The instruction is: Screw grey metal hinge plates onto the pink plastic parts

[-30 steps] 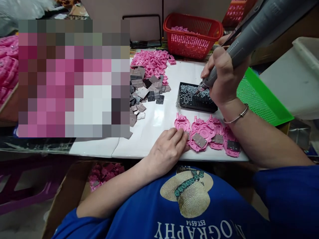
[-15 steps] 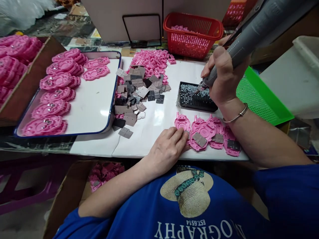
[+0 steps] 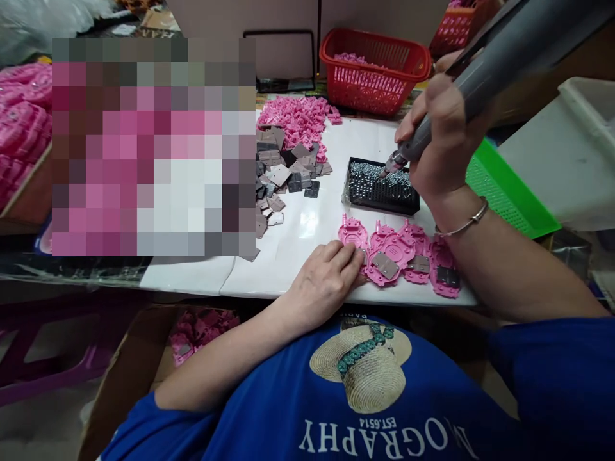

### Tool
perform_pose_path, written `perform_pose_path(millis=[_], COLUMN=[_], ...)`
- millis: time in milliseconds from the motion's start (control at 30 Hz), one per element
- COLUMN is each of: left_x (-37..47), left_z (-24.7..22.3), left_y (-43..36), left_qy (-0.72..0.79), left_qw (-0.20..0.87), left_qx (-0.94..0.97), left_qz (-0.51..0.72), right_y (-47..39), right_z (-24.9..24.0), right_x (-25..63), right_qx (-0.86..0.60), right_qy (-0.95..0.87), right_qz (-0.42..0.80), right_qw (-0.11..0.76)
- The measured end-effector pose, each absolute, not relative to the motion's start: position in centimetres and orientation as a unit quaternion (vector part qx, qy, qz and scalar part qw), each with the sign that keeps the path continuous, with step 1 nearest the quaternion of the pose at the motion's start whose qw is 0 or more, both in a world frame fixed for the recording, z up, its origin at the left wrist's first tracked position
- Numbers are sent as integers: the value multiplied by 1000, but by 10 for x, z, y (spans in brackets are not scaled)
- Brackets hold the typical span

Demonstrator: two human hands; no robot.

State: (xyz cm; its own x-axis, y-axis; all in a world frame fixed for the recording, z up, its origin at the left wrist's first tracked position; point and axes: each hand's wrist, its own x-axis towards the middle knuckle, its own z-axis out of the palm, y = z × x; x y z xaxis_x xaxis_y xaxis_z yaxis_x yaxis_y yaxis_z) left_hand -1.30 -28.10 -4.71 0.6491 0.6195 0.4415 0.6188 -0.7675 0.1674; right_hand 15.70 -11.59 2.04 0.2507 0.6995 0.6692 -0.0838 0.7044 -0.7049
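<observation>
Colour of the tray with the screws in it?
Black: the screw tray shows best in the head view, around the tip of the grey driver.

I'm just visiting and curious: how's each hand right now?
Left hand: on a pink part, grip unclear.
Right hand: closed around a gray tool.

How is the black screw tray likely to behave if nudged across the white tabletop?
The black screw tray would probably slide rather than tip, being low and broad. The sheen on the white tabletop suggests little grip. The loose screws heaped toward its far side may shift or spill if jolted.
</observation>
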Motion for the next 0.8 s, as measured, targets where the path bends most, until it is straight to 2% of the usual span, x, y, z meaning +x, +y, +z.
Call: perform_pose_path(millis=[133,300,533,800], left_x=[-13,-14,-14,-14], left_z=[-47,-46,-43,-45], left_y=[-281,-280,-281,-281], left_qy=[342,340,344,338], left_qw=[4,6,11,10], left_qx=[913,914,917,917], left_qz=[222,220,202,213], right_y=[-150,-188,-187,-187], right_z=[41,38,22,18], right_x=[138,120,120,120], right_qx=[-202,-212,-249,-219], right_qy=[-541,-578,-589,-589], right_qz=[304,373,357,363], right_qw=[758,694,680,688])
